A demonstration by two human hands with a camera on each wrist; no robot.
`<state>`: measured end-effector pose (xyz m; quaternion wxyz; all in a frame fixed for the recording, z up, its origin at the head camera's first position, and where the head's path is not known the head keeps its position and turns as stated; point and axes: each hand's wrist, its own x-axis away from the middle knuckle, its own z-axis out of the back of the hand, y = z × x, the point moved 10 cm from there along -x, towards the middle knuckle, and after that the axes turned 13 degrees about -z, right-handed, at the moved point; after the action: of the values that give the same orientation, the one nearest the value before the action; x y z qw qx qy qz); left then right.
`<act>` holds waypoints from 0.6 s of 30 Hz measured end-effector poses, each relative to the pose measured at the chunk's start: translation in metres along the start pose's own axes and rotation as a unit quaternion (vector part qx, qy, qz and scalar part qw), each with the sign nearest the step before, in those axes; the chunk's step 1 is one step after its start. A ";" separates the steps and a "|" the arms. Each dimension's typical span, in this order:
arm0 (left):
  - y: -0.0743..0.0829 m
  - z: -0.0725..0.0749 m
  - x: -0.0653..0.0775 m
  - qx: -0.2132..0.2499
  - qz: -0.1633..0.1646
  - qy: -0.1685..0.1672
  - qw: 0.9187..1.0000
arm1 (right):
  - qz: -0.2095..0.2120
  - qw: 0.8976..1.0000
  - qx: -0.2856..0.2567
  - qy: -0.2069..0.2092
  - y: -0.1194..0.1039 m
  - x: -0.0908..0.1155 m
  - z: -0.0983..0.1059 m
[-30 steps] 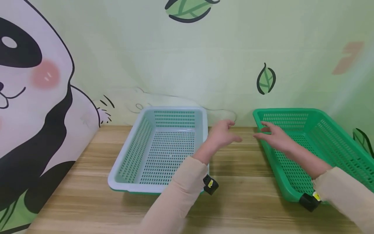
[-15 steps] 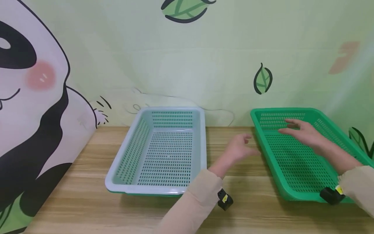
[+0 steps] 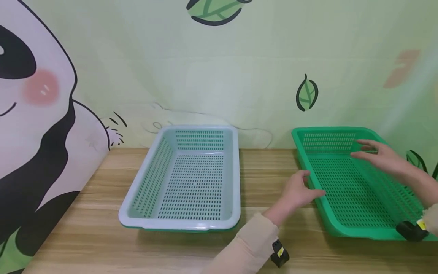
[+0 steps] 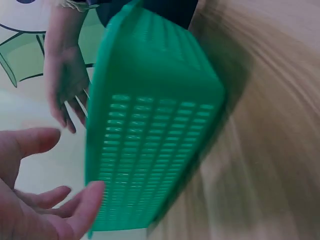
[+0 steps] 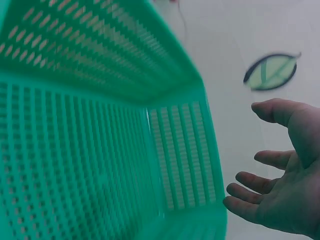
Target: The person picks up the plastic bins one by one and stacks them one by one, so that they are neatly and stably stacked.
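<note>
A green slotted plastic basket (image 3: 342, 182) stands on the table at the right. My left hand (image 3: 298, 190) is at its left long side, thumb and fingers spread beside the rim; whether it touches the rim I cannot tell. In the left wrist view the left fingers (image 4: 92, 200) lie close to the basket's side wall. My right hand (image 3: 383, 158) hovers over the basket's right part, fingers apart and holding nothing. The right wrist view has that hand (image 5: 285, 185) loosely spread near the basket's rim.
A pale blue-white slotted basket (image 3: 195, 182) stands on the wooden table (image 3: 92, 228) left of the hands, with a green edge showing under its rim. Behind the table hangs a light green cloth (image 3: 212, 76) printed with a panda and leaves.
Both hands have moved right, away from the pale basket. The left hand came down to the green basket's left rim, and the right hand passed over that basket. The baskets stay in place.
</note>
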<state>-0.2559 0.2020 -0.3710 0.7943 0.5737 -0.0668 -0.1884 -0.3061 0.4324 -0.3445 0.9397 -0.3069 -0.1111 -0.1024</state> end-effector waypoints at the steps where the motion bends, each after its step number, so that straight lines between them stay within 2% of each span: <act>1: -0.002 0.000 0.001 0.017 0.003 0.011 1.000 | -0.004 1.000 0.003 0.009 0.016 -0.010 0.004; 5: -0.007 -0.001 0.001 0.077 0.005 0.045 0.996 | -0.028 0.997 0.034 0.056 0.086 -0.050 0.018; 8: -0.010 -0.004 0.001 0.103 0.006 0.054 0.993 | -0.031 0.995 0.040 0.089 0.116 -0.060 0.028; 12: -0.015 -0.006 0.000 0.124 0.012 0.065 0.990 | -0.038 0.988 0.033 0.144 0.125 -0.043 0.040; 18: -0.021 -0.010 0.001 0.124 0.016 0.069 0.990 | -0.066 0.982 0.018 0.179 0.134 -0.023 0.047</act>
<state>-0.2565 0.2044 -0.3945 0.7229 0.6780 -0.0439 -0.1258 -0.3000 0.5695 -0.3878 0.9411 -0.2585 0.0371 -0.2150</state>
